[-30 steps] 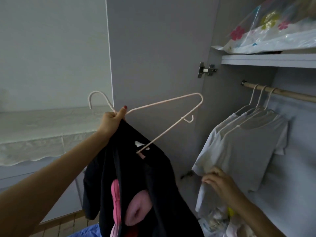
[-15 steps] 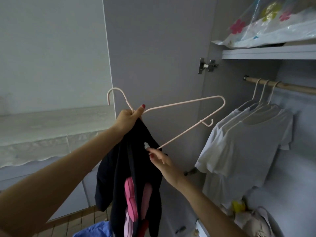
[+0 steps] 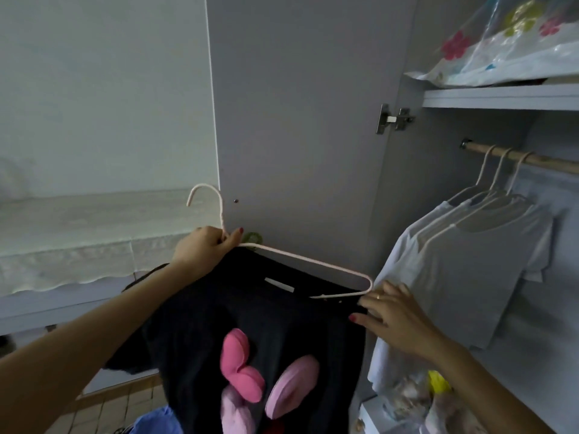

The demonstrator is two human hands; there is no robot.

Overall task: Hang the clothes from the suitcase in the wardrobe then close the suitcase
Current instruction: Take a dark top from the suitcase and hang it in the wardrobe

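Observation:
My left hand [image 3: 205, 247] grips the neck of a pale pink wire hanger [image 3: 300, 256] just below its hook. A black garment [image 3: 250, 311] with pink padded shapes on its front hangs from the hanger, which now lies inside the neckline. My right hand [image 3: 393, 313] rests with loosely spread fingers on the garment's right shoulder, next to the hanger's right tip. The wardrobe rail [image 3: 532, 158] at the upper right carries three white T-shirts [image 3: 470, 264] on hangers. The suitcase is out of sight.
The open grey wardrobe door [image 3: 297, 104] stands straight ahead behind the hanger. A shelf [image 3: 501, 95] above the rail holds a flowered plastic bag [image 3: 517, 42]. Bags and small items lie on the wardrobe floor [image 3: 416, 399]. A cloth-covered ledge [image 3: 78, 239] runs along the left.
The hanger has swung from tilted up to slanting down and now sits inside the black garment's neckline. My right hand moved from the collar label to the right shoulder.

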